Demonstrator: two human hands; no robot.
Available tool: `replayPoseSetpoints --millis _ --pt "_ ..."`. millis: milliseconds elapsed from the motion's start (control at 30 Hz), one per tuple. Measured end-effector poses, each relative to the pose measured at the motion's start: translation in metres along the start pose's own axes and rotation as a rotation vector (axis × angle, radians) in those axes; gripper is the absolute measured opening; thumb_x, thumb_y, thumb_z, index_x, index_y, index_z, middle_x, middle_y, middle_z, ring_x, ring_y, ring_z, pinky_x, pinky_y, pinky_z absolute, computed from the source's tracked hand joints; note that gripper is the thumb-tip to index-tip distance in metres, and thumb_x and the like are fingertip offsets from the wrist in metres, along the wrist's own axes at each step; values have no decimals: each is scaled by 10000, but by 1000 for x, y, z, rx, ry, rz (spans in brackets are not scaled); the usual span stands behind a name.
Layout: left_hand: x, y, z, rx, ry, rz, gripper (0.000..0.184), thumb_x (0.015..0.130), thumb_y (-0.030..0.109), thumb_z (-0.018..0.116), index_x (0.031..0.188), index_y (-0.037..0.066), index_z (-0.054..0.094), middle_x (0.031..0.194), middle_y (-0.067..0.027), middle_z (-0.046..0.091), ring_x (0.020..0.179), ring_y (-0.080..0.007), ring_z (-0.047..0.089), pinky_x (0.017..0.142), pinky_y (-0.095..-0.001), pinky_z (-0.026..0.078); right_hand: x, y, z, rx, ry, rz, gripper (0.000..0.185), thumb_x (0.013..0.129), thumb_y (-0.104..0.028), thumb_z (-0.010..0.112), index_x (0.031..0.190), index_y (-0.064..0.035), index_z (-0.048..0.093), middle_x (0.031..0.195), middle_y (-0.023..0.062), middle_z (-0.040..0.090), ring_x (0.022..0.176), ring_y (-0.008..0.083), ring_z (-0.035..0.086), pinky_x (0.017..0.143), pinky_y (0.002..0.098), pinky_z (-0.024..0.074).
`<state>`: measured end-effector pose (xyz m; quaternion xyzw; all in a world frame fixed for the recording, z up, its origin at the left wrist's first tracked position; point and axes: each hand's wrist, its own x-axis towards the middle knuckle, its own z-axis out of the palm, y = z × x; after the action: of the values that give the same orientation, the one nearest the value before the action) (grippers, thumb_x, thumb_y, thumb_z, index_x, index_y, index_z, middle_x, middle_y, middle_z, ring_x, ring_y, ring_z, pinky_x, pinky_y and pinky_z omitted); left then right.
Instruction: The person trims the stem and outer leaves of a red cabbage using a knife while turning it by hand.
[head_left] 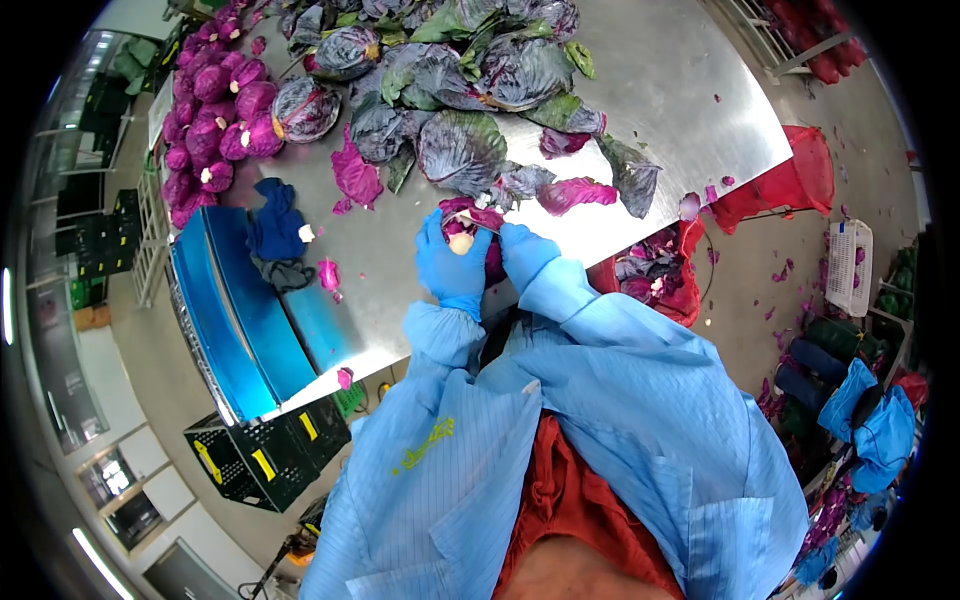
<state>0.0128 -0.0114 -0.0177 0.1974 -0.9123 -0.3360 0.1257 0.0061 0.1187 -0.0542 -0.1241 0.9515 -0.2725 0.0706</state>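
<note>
Near the front edge of the steel table, my left hand (450,268), in a blue glove, is wrapped round a red cabbage (493,262). The cabbage's pale cut stem end faces up. My right hand (525,252), also gloved in blue, is closed on the handle of a knife, mostly hidden by the fingers. The thin blade (479,223) lies across the cabbage's top, beside its loosened purple leaves. Just beyond my hands lie loose outer leaves (577,195) and a dark leafy pile (460,150).
Trimmed purple cabbages (215,130) are heaped at the back left of the table (690,90). A blue metal box (235,315) and dark cloth (275,220) lie left. Red containers (690,270) with leaves stand off the right edge; black crates (265,460) sit below left.
</note>
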Motion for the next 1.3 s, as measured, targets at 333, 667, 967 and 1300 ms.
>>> replayPoseSetpoints --millis 333,667,967,1300 --pt "-5 11 -5 112 -74 268 752 627 393 823 1256 76 558 1276 -153 543 1115 -346 556 941 -428 454 -28 23 2 108 -94 59 196 959 -298 461 990 -127 551 859 181 646 734 392 638 625 480 504" --pt "-1 4 -12 44 -182 313 784 617 364 841 1276 69 537 1270 -156 537 1126 -337 547 953 -422 450 -20 50 -50 1290 -276 509 267 984 -247 460 998 -41 630 614 16 519 479 118 522 382 252 411" --pt "-9 -17 -22 -156 -233 318 900 591 333 881 1304 10 438 1273 -206 430 1174 -358 469 1007 -420 406 -74 7 -74 1722 -470 716 142 908 -149 536 996 -60 603 967 125 644 685 207 640 573 349 549" --pt "-7 -16 -29 -58 -330 386 1018 512 369 897 1336 12 418 1340 -223 416 1210 -393 445 1017 -441 394 -50 4 -45 339 -46 19 626 941 -254 464 1507 -163 211 821 247 653 665 421 635 647 496 511"
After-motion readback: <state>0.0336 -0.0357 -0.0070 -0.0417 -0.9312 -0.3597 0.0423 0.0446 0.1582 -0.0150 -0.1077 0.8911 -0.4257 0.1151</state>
